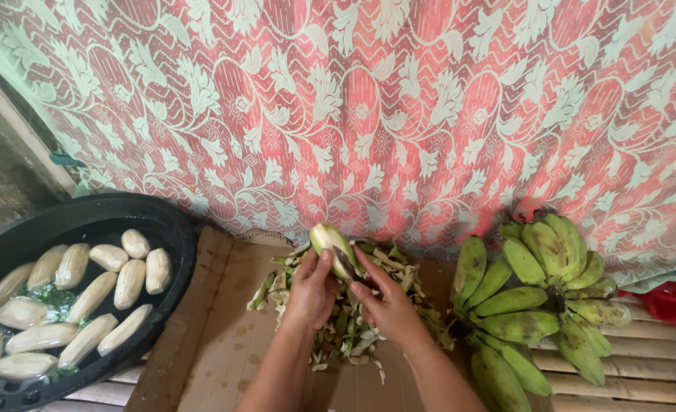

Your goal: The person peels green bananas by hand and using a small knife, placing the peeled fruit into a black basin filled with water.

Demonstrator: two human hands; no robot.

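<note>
Between both hands (349,294) — half-peeled banana (332,243)

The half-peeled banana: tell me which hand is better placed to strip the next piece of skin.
Right, probably. The right hand has its fingertips on the skin of the banana, while the left hand grips it from below, steadying it above the peel pile.

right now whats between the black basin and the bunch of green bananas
In the head view, a pile of green peels on cardboard, and both hands, left and right, holding a half-peeled banana.
</note>
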